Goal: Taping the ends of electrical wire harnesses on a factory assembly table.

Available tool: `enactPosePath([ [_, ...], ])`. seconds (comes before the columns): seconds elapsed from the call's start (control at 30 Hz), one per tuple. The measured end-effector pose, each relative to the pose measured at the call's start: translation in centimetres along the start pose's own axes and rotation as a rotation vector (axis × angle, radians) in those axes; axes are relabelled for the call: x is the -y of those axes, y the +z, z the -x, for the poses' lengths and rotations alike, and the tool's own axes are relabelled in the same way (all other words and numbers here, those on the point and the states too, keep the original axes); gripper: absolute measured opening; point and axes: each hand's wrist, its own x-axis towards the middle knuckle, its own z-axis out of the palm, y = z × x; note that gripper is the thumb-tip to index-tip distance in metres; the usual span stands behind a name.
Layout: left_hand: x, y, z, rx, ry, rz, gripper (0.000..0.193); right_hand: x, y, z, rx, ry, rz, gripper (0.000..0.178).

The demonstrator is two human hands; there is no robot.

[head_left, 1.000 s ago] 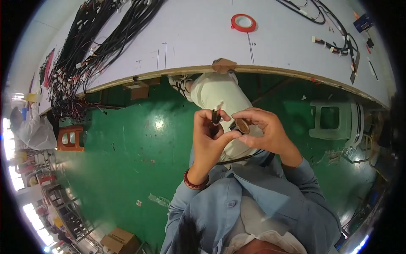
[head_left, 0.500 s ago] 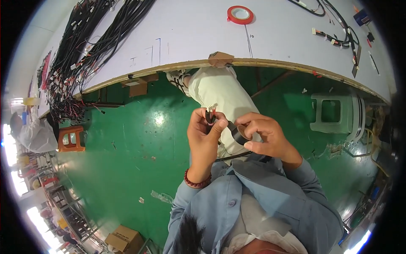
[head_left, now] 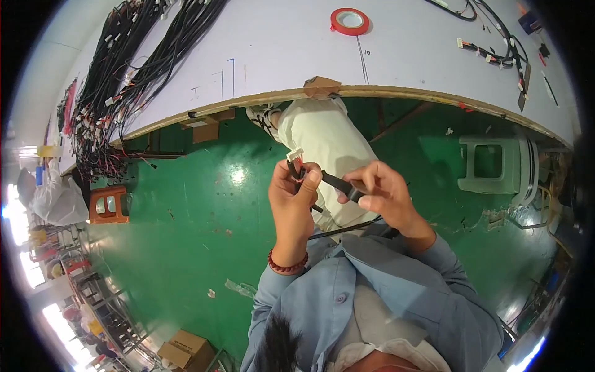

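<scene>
My left hand [head_left: 290, 191] pinches a wire harness near its end. A white connector [head_left: 295, 154] with red and black wires sticks up above those fingers. In my right hand [head_left: 389, 197] is a roll of black tape [head_left: 356, 193], tilted so that its edge shows. From the roll a strip of black tape [head_left: 335, 180] runs taut to the harness at my left thumb. The harness's black cable [head_left: 344, 230] trails across my lap below both hands. How the tape lies on the wires is hidden by my left fingers.
Beyond my knees stands a white table [head_left: 273, 56], bearing a red tape roll [head_left: 349, 22], a thick bundle of black harnesses [head_left: 114, 80] at left and smaller harnesses [head_left: 496, 60] at right. An orange stool [head_left: 108, 204] and a pale plastic stool [head_left: 493, 166] stand on the green floor.
The strip between the tape roll and my left hand has become longer. My left hand and the connector have shifted slightly left, and the roll has tilted in my right hand.
</scene>
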Motion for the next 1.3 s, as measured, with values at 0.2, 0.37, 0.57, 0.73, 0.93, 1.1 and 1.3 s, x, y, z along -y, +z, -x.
enactPosePath([
  [0.2,-0.1,0.7,0.8,0.052,0.028,-0.049,0.024,1.4,0.9,-1.8,0.029,0.069,0.19,0.024],
  [0.37,-0.7,0.6,0.9,0.09,-0.042,-0.002,0.027,1.3,1.0,-2.0,-0.013,0.112,0.329,0.01],
  [0.57,-0.9,-0.4,0.8,0.313,-0.272,0.174,0.027,1.8,0.0,-3.0,-0.227,0.088,0.266,0.008],
  [0.73,-0.5,-0.2,0.7,0.347,-0.268,0.286,0.023,1.0,1.0,-4.1,-0.176,0.002,0.363,0.011],
  [0.93,0.4,-0.4,0.6,0.354,-0.22,0.259,0.022,0.9,1.9,-4.0,-0.16,0.0,0.324,0.011],
  [1.1,0.3,-0.4,0.6,0.365,-0.223,0.247,0.022,1.3,2.1,-3.3,-0.132,-0.006,0.32,0.012],
  [1.3,0.3,-0.4,0.8,0.354,-0.269,0.227,0.024,1.4,1.7,-2.9,-0.107,0.044,0.255,0.012],
])
